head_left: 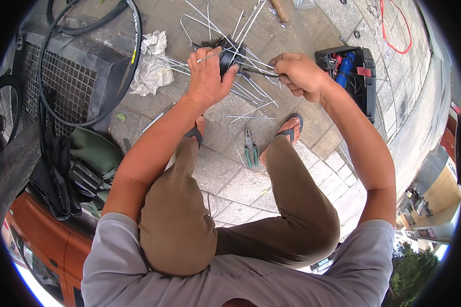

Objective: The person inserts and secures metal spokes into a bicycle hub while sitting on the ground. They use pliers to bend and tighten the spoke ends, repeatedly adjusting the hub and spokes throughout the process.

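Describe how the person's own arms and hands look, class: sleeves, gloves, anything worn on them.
Both arms are bare from the short sleeves of a light grey T-shirt down to the fingers. The left hand and the right hand wear no gloves. No watch, ring or wristband shows on either wrist or hand in this view.

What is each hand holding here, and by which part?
The left hand grips the dark wheel hub around its body, spokes fanning out. The right hand holds a thin dark tool by its handle end, tip toward the hub.
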